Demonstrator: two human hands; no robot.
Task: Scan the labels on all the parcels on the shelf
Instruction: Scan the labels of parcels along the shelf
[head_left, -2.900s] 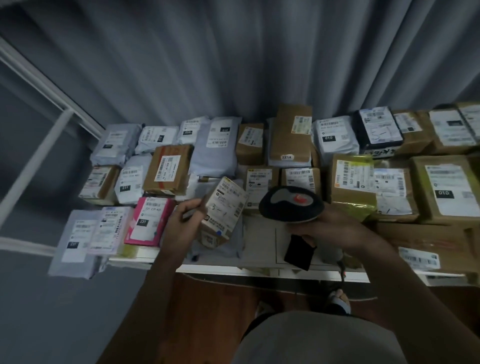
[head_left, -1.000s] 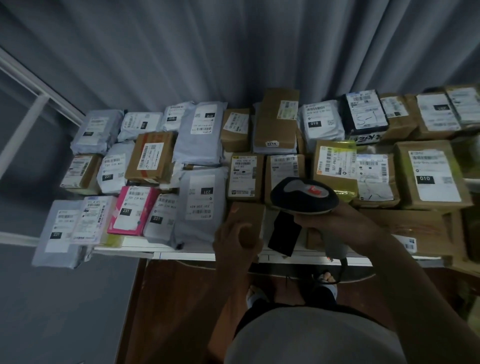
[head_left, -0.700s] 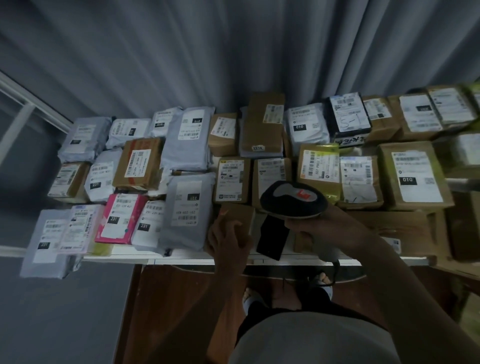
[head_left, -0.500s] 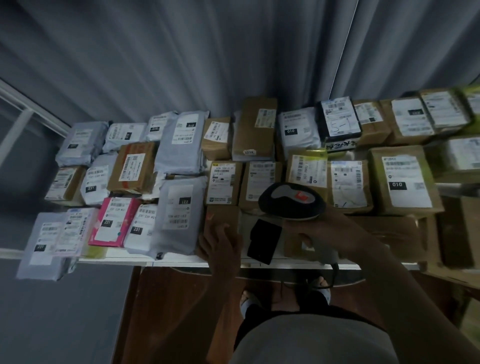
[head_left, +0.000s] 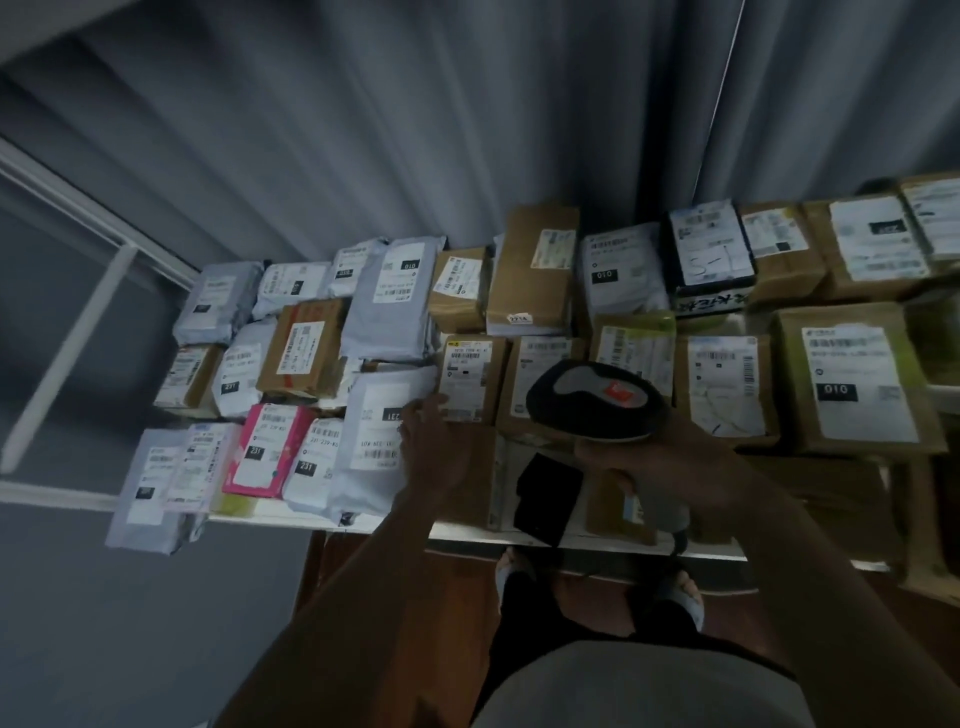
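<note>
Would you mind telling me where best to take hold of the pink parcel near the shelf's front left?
Probably by the near short end of the pink parcel, coming from the front: it lies flat, gray mailers crowd its long sides, and that end points toward the shelf edge.

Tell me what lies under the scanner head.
Under the scanner, held by the right hand, a brown box shows its label's left part; the rest of the label is covered.
</note>
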